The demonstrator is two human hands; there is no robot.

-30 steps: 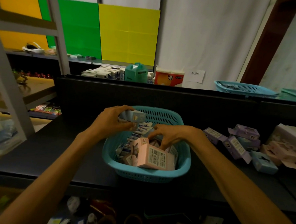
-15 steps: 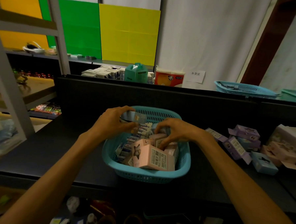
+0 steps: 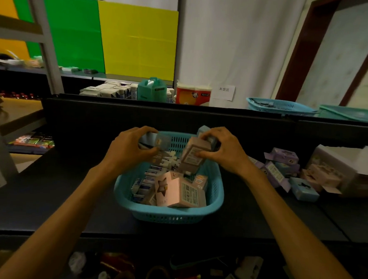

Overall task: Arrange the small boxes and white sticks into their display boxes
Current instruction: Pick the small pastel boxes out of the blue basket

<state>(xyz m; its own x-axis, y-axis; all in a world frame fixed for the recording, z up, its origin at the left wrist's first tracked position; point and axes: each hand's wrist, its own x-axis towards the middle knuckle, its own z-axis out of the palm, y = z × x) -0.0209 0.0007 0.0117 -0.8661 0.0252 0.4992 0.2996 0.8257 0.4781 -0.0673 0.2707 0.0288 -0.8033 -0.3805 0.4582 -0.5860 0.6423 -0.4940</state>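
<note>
Both hands over turquoise perforated plastic basket [image 3: 216, 196] on dark shelf [image 3: 48, 196]. Left hand [image 3: 129, 149] fingers curled round pale blue small box [image 3: 155, 139], gripping it above basket's back rim. Right hand [image 3: 223, 151] pinches tilted pinkish-grey small box [image 3: 194, 156], lifted over the pile. Basket stuffed with pink carton [image 3: 181, 192] and narrow white sticks [image 3: 155, 176]. Loose purple and blue boxes [image 3: 284, 166] lie on shelf, well to right.

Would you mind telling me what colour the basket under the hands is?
The basket is teal-blue plastic with perforated walls, seen best in the head view.
</note>
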